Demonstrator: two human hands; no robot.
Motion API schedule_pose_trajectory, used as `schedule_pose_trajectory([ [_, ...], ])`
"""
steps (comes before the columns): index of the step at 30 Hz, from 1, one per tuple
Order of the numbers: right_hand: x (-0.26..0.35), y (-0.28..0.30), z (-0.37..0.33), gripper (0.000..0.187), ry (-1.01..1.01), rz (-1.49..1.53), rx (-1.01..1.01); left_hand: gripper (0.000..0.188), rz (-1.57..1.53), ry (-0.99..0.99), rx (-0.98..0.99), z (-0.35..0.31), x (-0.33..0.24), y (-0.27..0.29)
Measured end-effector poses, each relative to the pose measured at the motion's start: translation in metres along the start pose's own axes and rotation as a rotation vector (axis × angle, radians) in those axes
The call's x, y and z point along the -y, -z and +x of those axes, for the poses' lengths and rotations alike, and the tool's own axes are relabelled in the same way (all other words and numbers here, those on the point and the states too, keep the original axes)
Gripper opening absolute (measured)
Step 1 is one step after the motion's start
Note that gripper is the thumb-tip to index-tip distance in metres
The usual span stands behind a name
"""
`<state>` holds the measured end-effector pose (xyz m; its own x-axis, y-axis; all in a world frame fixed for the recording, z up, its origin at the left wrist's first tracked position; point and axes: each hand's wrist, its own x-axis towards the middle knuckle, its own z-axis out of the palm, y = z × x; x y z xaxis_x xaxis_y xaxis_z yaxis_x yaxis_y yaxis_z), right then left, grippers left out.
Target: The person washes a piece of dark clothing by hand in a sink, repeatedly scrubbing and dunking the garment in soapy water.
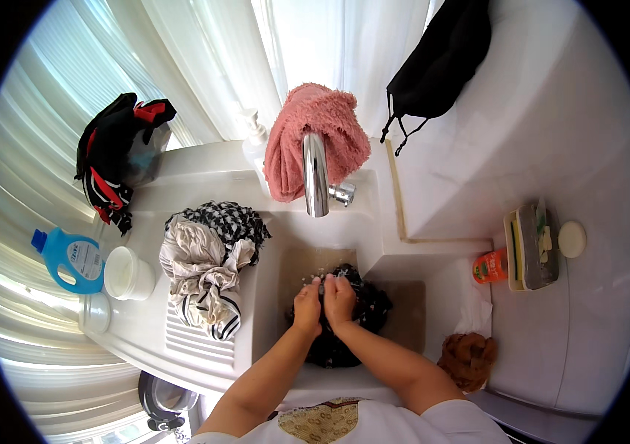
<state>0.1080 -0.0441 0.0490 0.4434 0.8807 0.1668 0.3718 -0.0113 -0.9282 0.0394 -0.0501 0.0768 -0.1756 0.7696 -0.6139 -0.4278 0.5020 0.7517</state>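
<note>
My left hand (306, 306) and my right hand (339, 300) are side by side, both closed on a black patterned garment (371, 302). The wet cloth lies bunched in the murky water (407, 318) of a white sink (265, 314). Some bubbles show at the water just beyond my hands. My fingers hide the part of the cloth that they grip. Above the basin, a chrome faucet (316, 177) points down toward me, with a pink towel (311, 111) draped over it.
Left of the basin, beige and patterned clothes (200, 251) lie on the ridged washboard (189, 344). A white tub (128, 274) and a blue detergent bottle (74, 259) stand farther left. Brown cloth (468, 361) rests at the right edge, below an orange container (490, 267).
</note>
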Motion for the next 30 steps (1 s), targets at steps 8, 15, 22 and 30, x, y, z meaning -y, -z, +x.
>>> schedule_pose_trajectory([
  [8, 0.023, 0.006, -0.011, 0.036, -0.078, 0.055, 0.044, 0.038, 0.231, -0.109, -0.044, -0.007, 0.001, 0.002],
  [15, 0.01, -0.004, 0.016, 0.036, -0.309, 0.138, 0.015, 0.038, 0.402, -0.196, 0.02, 0.016, 0.011, 0.014],
  [22, 0.004, -0.023, 0.019, 0.036, 0.178, 0.09, 0.111, 0.04, 0.126, 0.1, -0.069, 0.045, -0.008, 0.01],
  [30, -0.061, -0.035, 0.055, 0.026, 0.333, -0.568, 0.328, 0.039, 1.153, -0.684, -0.222, 0.107, 0.022, 0.026],
])
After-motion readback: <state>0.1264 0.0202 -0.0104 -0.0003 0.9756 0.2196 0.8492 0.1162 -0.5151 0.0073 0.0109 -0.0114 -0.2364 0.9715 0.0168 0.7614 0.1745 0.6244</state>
